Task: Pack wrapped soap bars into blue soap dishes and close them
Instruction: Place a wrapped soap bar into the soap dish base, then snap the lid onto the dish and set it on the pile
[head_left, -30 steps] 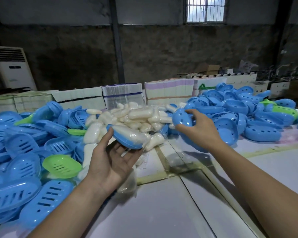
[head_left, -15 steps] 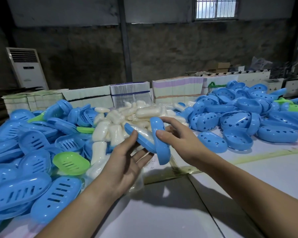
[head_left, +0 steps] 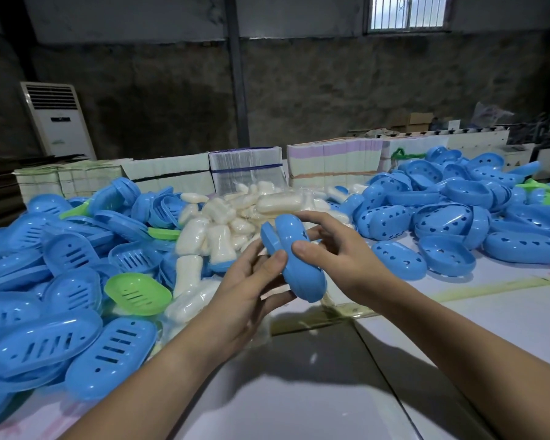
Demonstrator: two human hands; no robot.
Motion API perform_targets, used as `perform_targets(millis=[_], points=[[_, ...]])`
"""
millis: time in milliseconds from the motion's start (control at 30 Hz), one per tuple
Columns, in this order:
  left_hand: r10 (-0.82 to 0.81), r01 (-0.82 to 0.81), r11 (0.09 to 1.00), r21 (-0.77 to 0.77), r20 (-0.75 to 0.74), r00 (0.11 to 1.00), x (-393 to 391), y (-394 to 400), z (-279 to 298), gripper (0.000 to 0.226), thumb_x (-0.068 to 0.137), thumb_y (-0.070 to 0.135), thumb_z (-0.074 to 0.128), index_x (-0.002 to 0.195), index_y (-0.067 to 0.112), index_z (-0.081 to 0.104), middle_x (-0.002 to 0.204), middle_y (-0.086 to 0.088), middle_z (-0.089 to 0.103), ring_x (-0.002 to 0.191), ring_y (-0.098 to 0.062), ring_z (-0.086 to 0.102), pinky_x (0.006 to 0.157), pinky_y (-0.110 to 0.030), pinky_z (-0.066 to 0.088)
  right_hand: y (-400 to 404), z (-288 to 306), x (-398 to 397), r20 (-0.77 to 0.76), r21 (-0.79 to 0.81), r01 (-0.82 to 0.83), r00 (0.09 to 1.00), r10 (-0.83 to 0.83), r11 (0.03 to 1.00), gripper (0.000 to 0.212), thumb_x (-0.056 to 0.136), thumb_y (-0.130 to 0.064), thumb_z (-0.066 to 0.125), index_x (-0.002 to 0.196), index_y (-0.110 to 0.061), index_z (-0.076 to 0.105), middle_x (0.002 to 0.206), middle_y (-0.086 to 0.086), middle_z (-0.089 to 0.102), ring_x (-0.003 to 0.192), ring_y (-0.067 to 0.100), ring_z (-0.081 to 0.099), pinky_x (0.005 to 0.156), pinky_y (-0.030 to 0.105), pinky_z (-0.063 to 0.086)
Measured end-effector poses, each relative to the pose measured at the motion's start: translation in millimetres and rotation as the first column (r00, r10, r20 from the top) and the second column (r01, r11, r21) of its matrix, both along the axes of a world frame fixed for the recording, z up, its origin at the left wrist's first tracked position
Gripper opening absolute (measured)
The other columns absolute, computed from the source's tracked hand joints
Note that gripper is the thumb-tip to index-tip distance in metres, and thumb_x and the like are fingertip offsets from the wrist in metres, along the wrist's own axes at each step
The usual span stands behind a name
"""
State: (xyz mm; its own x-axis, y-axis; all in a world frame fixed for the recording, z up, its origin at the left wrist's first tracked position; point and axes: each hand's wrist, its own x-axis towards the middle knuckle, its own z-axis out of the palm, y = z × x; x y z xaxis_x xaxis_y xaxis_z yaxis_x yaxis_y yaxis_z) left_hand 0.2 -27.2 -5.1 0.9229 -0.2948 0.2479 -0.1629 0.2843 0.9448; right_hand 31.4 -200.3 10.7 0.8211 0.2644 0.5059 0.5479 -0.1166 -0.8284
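1. Both hands meet above the near middle of the white table [head_left: 299, 404]. The left hand [head_left: 245, 290] cradles a blue soap dish [head_left: 294, 265] from below, thumb pressed on its side. The right hand [head_left: 337, 249] curls over the top, thumb on the upper shell.

2. What has changed: a second ago the left hand held an open tray with a wrapped soap bar on it, while the right hand reached to the far right for a lid. Half a second ago the lid was carried in beside the tray. Now the lid sits over the tray, and the bar is hidden inside.

3. A narrow gap shows at the dish's far end, so the closing looks nearly done, probably needing one last squeeze.

4. Containers: at the left lies a heap of slotted blue trays [head_left: 70, 338], with a green tray [head_left: 138, 293] among them. None visibly holds soap.

5. At the right lies a heap of blue lids [head_left: 451, 223] with heart-shaped holes, some hollow side up and empty.

6. Between the heaps, beyond the hands, is a pile of wrapped soap bars [head_left: 232, 217], loose and unpacked.
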Motion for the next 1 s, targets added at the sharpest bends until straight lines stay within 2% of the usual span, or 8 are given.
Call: perform_targets(millis=[100,267,367,433,533,700,900,1000], points=[[0.018,-0.019,1.0,0.02,0.041,0.999,2.4,1.0,-1.0,0.068,0.077,0.044,0.074,0.14,0.034,0.052,0.127,-0.003,0.07,0.116,-0.025,0.068,0.09,-0.038,0.059,-0.8,-0.5,1.1,-0.004,0.004,-0.013,1.0,0.013,1.0,0.048,0.074,-0.05,0.07,0.12,-0.041,0.061,0.082,-0.019,0.064,0.069,0.012,0.056,0.064,0.02,0.049],[0.026,-0.031,0.996,0.081,0.064,0.998,2.5,3.8,2.3,0.065,0.074,0.046,0.076,0.136,0.034,0.059,0.123,-0.009,0.071,0.109,-0.025,0.071,0.082,-0.032,0.059,0.3,1.5,-3.7,-0.026,-0.004,0.001,1.0,-0.001,1.0,0.04,0.077,-0.041,0.067,0.117,-0.041,0.06,0.09,-0.007,0.062,0.074,0.016,0.056,0.067,0.022,0.052],[0.036,-0.042,0.993,0.108,0.059,0.998,2.0,4.6,3.1,0.066,0.071,0.047,0.077,0.134,0.034,0.061,0.125,-0.021,0.065,0.106,-0.027,0.072,0.081,-0.031,0.059,-1.1,4.2,-6.1,-0.046,-0.016,-0.016,0.999,0.015,1.0,0.045,0.077,-0.038,0.067,0.121,-0.034,0.06,0.1,0.001,0.065,0.089,0.034,0.059,0.084,0.038,0.054],[0.033,-0.042,0.991,0.13,0.066,0.997,1.5,4.6,3.3,0.059,0.074,0.045,0.076,0.131,0.036,0.063,0.126,-0.027,0.061,0.106,-0.031,0.072,0.083,-0.031,0.059,-2.9,5.5,-7.1,-0.051,-0.034,-0.02,0.999,0.018,0.999,0.051,0.076,-0.037,0.067,0.126,-0.026,0.059,0.108,0.004,0.066,0.102,0.03,0.062,0.091,0.042,0.051],[0.045,-0.058,0.984,0.171,0.08,0.996,1.1,4.2,4.4,0.043,0.081,0.042,0.071,0.124,0.043,0.066,0.125,-0.03,0.058,0.105,-0.035,0.071,0.083,-0.031,0.059,-5.3,7.7,-8.6,-0.059,-0.067,-0.018,0.998,0.014,0.998,0.058,0.076,-0.037,0.066,0.131,-0.021,0.058,0.113,0.004,0.067,0.108,0.024,0.062,0.096,0.044,0.051],[0.044,-0.064,0.975,0.213,0.096,0.994,-0.6,5.7,6.7,0.042,0.081,0.044,0.07,0.122,0.045,0.066,0.128,-0.029,0.057,0.109,-0.041,0.067,0.096,-0.046,0.057,-6.9,9.2,-9.6,-0.055,-0.076,-0.012,0.998,0.008,0.997,0.06,0.075,-0.035,0.067,0.132,-0.017,0.058,0.115,0.01,0.066,0.109,0.032,0.06,0.097,0.051,0.049],[0.079,-0.105,0.97,0.221,0.124,0.989,-1.3,4.8,9.1,0.044,0.083,0.043,0.068,0.126,0.045,0.062,0.125,-0.023,0.061,0.104,-0.031,0.072,0.098,-0.054,0.054,-5.0,9.5,-11.0,-0.083,-0.024,-0.034,0.996,0.032,0.999,0.051,0.077,-0.034,0.07,0.127,-0.027,0.061,0.114,0.002,0.07,0.108,0.016,0.065,0.09,0.029,0.054],[0.048,-0.068,0.975,0.212,0.096,0.994,2.4,7.4,6.7,0.047,0.085,0.044,0.067,0.131,0.045,0.059,0.126,-0.012,0.066,0.108,-0.028,0.071,0.099,-0.058,0.052,-4.5,9.3,-11.0,-0.122,-0.039,-0.053,0.991,0.047,0.998,0.051,0.078,-0.042,0.075,0.125,-0.032,0.059,0.109,0.002,0.07,0.099,0.008,0.067,0.078,0.021,0.052]])
